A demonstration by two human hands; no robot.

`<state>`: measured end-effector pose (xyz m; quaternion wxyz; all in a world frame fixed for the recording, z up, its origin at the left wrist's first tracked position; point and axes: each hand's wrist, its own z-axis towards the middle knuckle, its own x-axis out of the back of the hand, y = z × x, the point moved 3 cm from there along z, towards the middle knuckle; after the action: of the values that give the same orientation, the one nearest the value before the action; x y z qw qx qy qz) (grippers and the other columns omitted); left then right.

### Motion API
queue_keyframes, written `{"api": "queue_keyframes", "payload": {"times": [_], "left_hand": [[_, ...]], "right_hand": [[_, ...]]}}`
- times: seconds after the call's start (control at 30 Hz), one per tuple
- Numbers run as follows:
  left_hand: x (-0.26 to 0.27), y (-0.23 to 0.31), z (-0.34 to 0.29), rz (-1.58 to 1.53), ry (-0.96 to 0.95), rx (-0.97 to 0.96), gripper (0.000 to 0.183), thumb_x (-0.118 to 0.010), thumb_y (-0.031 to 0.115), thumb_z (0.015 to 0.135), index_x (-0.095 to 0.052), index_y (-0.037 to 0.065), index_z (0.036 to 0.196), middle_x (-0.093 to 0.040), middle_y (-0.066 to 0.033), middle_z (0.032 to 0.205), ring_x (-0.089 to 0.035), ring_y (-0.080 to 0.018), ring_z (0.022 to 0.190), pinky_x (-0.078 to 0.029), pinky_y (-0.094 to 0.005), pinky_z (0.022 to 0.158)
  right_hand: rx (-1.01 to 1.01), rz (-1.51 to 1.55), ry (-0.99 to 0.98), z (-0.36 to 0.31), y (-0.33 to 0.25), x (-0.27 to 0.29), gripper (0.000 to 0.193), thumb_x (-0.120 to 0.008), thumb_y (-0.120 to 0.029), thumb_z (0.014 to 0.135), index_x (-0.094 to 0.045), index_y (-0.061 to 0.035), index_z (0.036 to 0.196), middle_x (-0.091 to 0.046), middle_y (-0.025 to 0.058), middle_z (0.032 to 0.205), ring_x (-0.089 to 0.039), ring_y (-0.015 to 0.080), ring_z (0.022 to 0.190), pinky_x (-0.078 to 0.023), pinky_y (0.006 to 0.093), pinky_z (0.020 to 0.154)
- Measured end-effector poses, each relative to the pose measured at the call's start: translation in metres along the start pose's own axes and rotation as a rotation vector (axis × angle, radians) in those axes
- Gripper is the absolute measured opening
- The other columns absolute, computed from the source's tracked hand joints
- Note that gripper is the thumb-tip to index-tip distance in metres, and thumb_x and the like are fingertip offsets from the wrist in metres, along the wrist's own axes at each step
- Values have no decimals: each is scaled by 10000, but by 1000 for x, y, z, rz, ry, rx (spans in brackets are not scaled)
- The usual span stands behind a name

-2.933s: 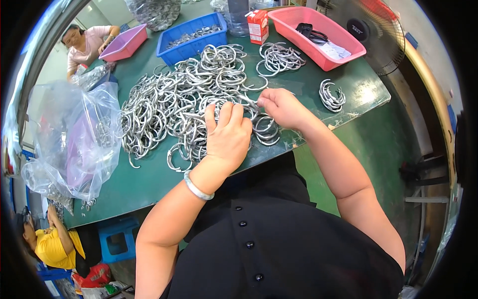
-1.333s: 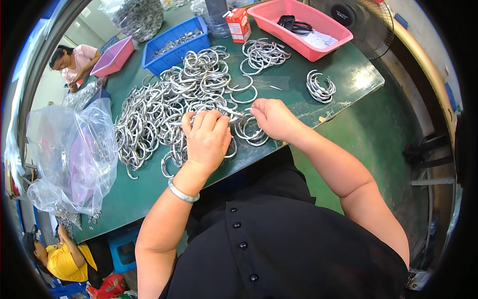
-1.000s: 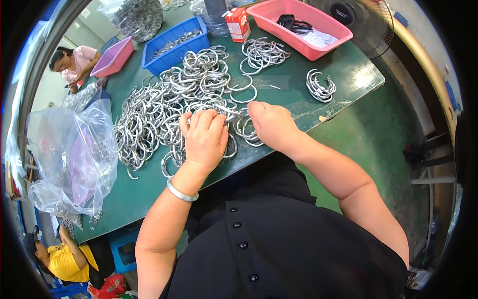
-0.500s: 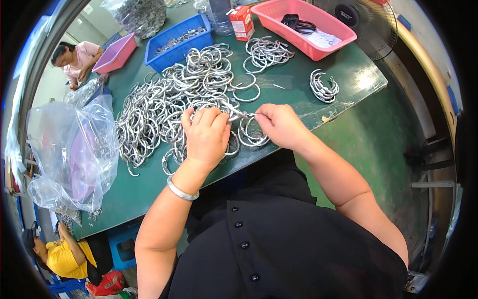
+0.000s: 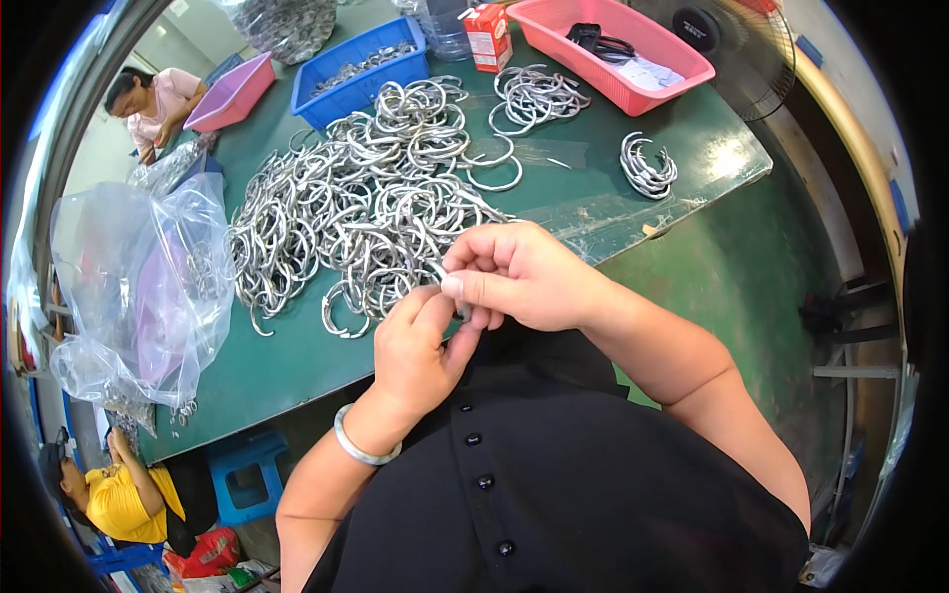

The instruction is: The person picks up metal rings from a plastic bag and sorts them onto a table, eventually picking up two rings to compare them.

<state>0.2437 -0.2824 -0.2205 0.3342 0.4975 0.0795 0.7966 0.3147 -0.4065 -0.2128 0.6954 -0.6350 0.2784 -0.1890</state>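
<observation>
My left hand (image 5: pixel 420 346) and my right hand (image 5: pixel 529 277) meet just in front of the table's near edge, fingers closed and tips together. A small dark grey bit shows between their fingertips; the rest of what they hold is hidden. Just beyond them spreads a large heap of silvery open metal rings (image 5: pixel 366 188), tangled together. A smaller cluster of the same rings (image 5: pixel 539 97) lies behind it to the right. Farther right, a few nested rings (image 5: pixel 647 170) sit apart near the table's corner.
On the green table (image 5: pixel 257 385) stand a blue bin (image 5: pixel 326 109) of small metal parts, a pink basket (image 5: pixel 643 97) with a black cable, and a red carton (image 5: pixel 487 40). Clear plastic bags (image 5: pixel 109 257) crowd the left. A fan (image 5: pixel 732 49) is at back right. Two people sit leftward.
Both hands have drawn back from the heap toward my body and come together. My right hand has moved left, and the rings that were under my hands are uncovered.
</observation>
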Motion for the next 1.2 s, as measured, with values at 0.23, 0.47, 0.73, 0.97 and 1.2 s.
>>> {"api": "queue_keyframes", "payload": {"times": [0.23,0.47,0.73,0.97,1.2], "left_hand": [[-3,-28,-49,-1307,111,767,139,-519,52,848,-549,-4,972,-595,-117,952,-609,-210,822,-493,-311,754],[3,-38,-61,-1698,250,712,307,-401,268,914,-546,-1,940,-577,-159,981,-599,-272,873,-494,-370,783],[9,-42,-70,-1575,302,696,309,-401,262,899,-532,-9,963,-576,-144,950,-594,-268,836,-484,-368,764],[10,-45,-72,-1508,343,659,337,-379,217,903,-506,-53,1060,-585,-145,916,-600,-264,814,-481,-366,764],[9,-51,-75,-1497,351,663,333,-372,212,908,-505,-53,1061,-584,-143,918,-600,-262,812,-480,-364,765]], "right_hand": [[396,-953,272,-7,25,8,97,-549,-103,785,-584,-49,858,-552,95,792,-573,247,733,-463,334,609],[386,-1406,179,-5,46,-8,94,-528,-100,666,-558,-56,744,-467,69,771,-523,240,757,-460,336,602],[384,-1483,102,0,45,-17,156,-535,-60,651,-533,-40,805,-487,69,840,-512,246,774,-447,339,620],[368,-1464,143,7,36,-17,73,-530,-92,698,-522,-51,758,-503,81,785,-546,259,712,-460,341,602],[104,-897,219,16,13,4,138,-499,-121,816,-547,3,851,-577,194,734,-555,364,715,-434,398,634]]}}
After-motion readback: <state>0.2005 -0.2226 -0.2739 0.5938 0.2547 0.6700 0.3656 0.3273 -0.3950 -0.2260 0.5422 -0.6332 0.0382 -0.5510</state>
